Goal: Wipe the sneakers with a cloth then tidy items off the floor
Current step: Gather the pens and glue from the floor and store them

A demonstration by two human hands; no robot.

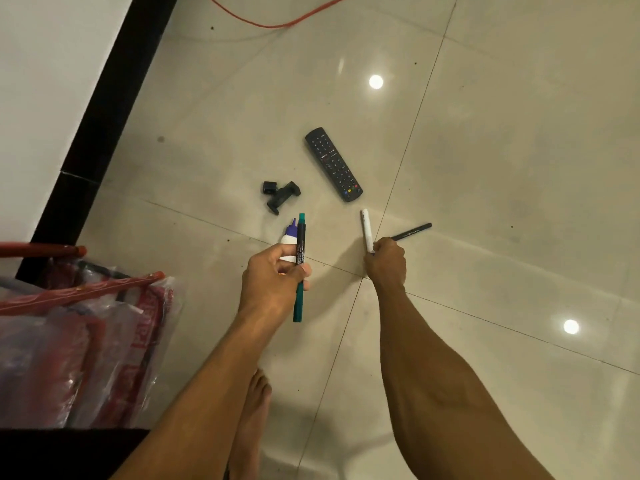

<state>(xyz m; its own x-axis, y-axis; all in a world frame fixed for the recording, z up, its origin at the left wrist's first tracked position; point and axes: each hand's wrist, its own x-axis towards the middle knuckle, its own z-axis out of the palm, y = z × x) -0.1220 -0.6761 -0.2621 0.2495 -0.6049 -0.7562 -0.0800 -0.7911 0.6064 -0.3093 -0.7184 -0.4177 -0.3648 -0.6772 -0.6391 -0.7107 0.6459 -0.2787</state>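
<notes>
My left hand [273, 278] grips a green marker [299, 271] and a white bottle with a purple cap [290, 237] together, held above the tiled floor. My right hand [386, 263] is down at the floor, closed on a white pen [366, 230] and the end of a thin black pencil [414, 231]. Farther out on the floor lie a black remote control [333, 164] and a small black clamp-like gadget [280, 195]. No sneakers or cloth are in view.
A clear plastic bag with red handles and red printing [79, 341] stands at the left by the white wall and black skirting [104, 112]. An orange cable [277, 22] curves across the floor at the top. My bare foot [251, 420] is below my hands.
</notes>
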